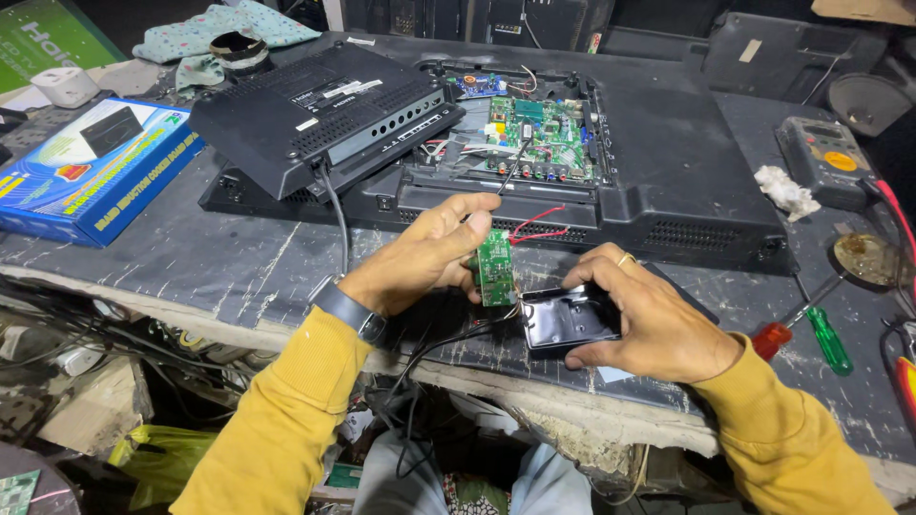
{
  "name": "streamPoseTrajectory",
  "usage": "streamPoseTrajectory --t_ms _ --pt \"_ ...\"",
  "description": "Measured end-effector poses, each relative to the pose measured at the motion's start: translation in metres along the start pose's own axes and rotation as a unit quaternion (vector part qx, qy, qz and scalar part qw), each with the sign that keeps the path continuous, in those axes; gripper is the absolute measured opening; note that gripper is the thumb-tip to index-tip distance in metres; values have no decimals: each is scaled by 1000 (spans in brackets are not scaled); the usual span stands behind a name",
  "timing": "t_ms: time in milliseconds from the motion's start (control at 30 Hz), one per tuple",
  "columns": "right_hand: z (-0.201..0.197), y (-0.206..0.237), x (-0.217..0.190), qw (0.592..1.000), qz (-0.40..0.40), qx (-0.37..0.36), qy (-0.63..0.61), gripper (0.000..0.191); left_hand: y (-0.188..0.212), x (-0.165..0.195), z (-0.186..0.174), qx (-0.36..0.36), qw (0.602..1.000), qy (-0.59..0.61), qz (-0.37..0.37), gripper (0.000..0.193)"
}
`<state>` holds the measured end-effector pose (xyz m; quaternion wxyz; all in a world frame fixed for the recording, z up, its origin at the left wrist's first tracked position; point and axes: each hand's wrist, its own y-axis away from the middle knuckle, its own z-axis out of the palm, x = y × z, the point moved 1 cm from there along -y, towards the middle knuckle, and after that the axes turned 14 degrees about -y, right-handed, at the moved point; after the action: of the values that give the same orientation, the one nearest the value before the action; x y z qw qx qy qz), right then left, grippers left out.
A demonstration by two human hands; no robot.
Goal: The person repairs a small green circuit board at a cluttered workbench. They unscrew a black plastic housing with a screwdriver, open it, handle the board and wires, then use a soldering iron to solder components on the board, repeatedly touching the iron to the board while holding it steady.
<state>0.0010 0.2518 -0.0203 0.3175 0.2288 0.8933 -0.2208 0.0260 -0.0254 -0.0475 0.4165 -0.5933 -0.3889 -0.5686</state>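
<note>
My only view comes from the head camera, looking steeply down and forward over the scuffed dark workbench [239,277]. It sits close above my left hand [425,257] and right hand [649,319], which fill the lower centre.

Worn grey workbench [239,277], chipped front edge, dim clutter beneath, possibly boxes

A worn, dark workbench [239,272] with a chipped pale front edge carries an opened flat-screen television [668,181] lying face down. To its left lies a blue cardboard box [86,176]; to its right a multimeter [825,162], a crumpled white rag [787,191] and a green-handled screwdriver [828,339].
</note>
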Motion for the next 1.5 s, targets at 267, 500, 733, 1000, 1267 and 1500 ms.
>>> streamPoseTrajectory --t_ms 267,500,733,1000,1267,1500 --pt "-10 13 21 991 -32 125 -40 43 -69 1 18 -19 994 -106 31 67" --pt "-22 6 1 931 -186 263 172 70 -120 18 42 -152 969 -192 33 65" --pt "-15 -10 2 959 -143 240 54 78 -141 8 48 -187 954 -70 222 66" --pt "-11 -8 7 952 -118 265 99 53 -137 -2 35 -19 987 -144 66 51" --pt "-8 -13 4 953 -78 279 92 52 -38 31 34 259 833 -399 283 19" --pt "-5 -12 -7 946 -121 273 122 49 -2 28 61 310 777 -486 252 18"
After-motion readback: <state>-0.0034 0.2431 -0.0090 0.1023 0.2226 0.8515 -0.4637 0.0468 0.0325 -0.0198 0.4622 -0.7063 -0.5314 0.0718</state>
